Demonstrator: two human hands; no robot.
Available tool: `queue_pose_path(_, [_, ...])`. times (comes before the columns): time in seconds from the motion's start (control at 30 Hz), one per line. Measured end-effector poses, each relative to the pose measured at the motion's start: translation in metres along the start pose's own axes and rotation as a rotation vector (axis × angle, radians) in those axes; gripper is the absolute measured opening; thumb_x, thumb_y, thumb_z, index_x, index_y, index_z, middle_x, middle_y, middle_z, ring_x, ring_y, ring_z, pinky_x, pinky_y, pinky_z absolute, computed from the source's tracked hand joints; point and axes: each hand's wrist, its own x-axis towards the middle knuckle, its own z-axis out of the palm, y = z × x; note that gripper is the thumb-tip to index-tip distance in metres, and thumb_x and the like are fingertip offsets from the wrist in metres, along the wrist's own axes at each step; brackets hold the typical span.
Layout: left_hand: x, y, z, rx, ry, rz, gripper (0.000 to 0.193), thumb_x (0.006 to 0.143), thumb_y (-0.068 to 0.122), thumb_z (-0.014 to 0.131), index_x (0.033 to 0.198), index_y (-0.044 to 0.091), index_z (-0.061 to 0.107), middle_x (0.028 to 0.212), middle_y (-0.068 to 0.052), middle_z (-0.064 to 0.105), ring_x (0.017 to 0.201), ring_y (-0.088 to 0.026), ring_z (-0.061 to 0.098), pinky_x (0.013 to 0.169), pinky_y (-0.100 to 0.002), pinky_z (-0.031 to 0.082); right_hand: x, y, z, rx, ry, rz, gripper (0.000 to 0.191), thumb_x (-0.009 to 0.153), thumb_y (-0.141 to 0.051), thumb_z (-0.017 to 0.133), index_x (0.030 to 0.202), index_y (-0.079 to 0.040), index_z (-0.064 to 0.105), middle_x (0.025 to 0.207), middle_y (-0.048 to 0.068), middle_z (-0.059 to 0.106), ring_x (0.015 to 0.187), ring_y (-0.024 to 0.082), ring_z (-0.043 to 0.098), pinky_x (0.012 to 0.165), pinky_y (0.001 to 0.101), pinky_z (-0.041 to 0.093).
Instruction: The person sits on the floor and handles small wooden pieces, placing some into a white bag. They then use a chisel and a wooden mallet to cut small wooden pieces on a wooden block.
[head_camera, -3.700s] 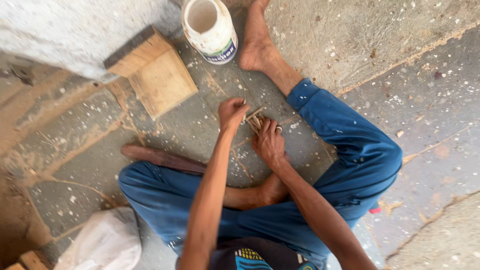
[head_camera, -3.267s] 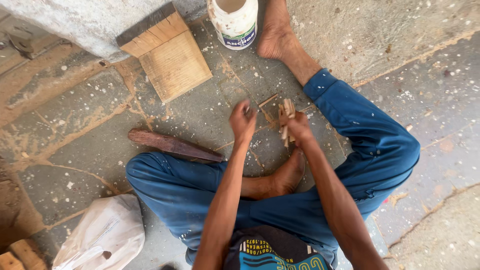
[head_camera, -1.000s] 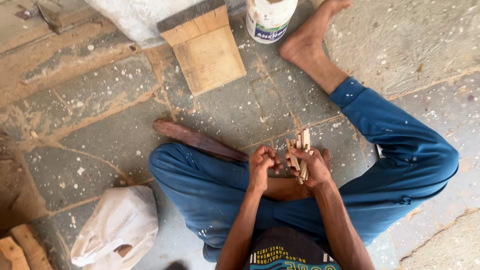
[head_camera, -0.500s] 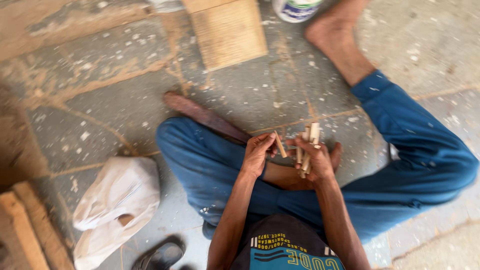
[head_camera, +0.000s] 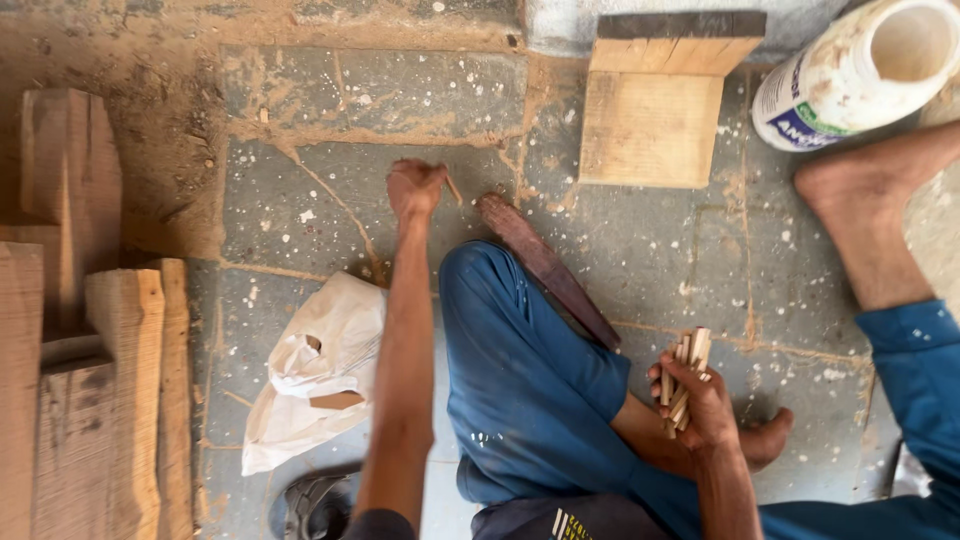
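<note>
Pinch the small wooden peg (head_camera: 454, 189) firmly in your closed left hand (head_camera: 415, 188) while your right hand (head_camera: 700, 405) keeps its fingers wrapped tight round the bundle of wooden sticks (head_camera: 685, 377).

Pale wooden sticks (head_camera: 685, 375), rough speckled stone floor (head_camera: 650, 250)

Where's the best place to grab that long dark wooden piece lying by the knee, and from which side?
Probably the upper end of the dark wooden piece. That end lies bare on the stone floor, while the lower end runs close beside the blue trouser leg. Come from above, fingers across its narrow width. The left hand is nearest; the right hand already holds a bundle of small sticks.
</note>
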Motion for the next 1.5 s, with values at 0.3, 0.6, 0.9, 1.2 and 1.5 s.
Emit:
queue_pose_path(0.3, [-0.240, 0.016, 0.084, -1.312, -0.422, -0.125, 0.070, 0.108, 0.062, 0.040, 0.101, 0.002, 0.077, 0.062, -0.008, 0.060, 0.052, -0.023, 0.057, 0.047, -0.032, 0.051, -0.007, -0.036, 0.049, -0.282, 0.030, 0.013, 0.029, 0.079, -0.018, 0.081, 0.104, -0.010, 0.067, 0.075, 0.005, 0.067, 0.056, 0.016, 0.061, 0.039, 0.0283, 0.043])
queue_pose_path(0.6, [-0.327, 0.051, 0.172, -1.734, -0.830, -0.860, 0.079, 0.093, 0.071, 0.033, 0.101, 0.001, 0.068, 0.088, -0.012, 0.073, 0.079, -0.026, 0.067, 0.066, -0.037, 0.058, -0.024, -0.051, 0.015, -1.198, 0.038, -0.754, 0.036, 0.075, -0.013, 0.085, 0.107, -0.003, 0.071, 0.094, 0.017, 0.075, 0.088, 0.026, 0.073, 0.070, 0.0356, 0.059])
queue_pose_path(0.9, [-0.316, 0.017, 0.181, -1.475, -0.394, -0.095, 0.042, 0.107, 0.037, 0.055, 0.110, -0.003, 0.069, 0.094, -0.015, 0.073, 0.080, -0.022, 0.068, 0.070, -0.034, 0.056, -0.012, -0.054, -0.084, -1.087, 0.479, -0.358, 0.034, 0.078, -0.021, 0.086, 0.102, -0.001, 0.072, 0.085, 0.015, 0.076, 0.077, 0.025, 0.074, 0.071, 0.0388, 0.058])
queue_pose_path(1.2, [-0.304, -0.023, 0.095, -1.012, 0.113, 0.354, 0.019, 0.107, 0.007, 0.057, 0.119, -0.004, 0.067, 0.107, -0.015, 0.072, 0.094, -0.023, 0.072, 0.082, -0.038, 0.063, 0.084, -0.015, -0.061, -1.468, 0.329, -0.246, 0.044, 0.076, -0.024, 0.081, 0.114, -0.006, 0.069, 0.092, 0.024, 0.075, 0.085, 0.038, 0.072, 0.075, 0.0474, 0.059])
queue_pose_path(1.5, [-0.270, -0.014, 0.076, -0.187, 0.336, 0.834, 0.020, 0.087, 0.018, 0.075, 0.102, 0.005, 0.073, 0.079, -0.007, 0.066, 0.072, -0.024, 0.065, 0.067, -0.039, 0.050, 0.135, -0.346, -0.046, -0.223, 0.278, -1.148, 0.026, 0.098, -0.011, 0.079, 0.112, 0.005, 0.065, 0.096, 0.010, 0.072, 0.080, 0.017, 0.071, 0.065, 0.0314, 0.061])
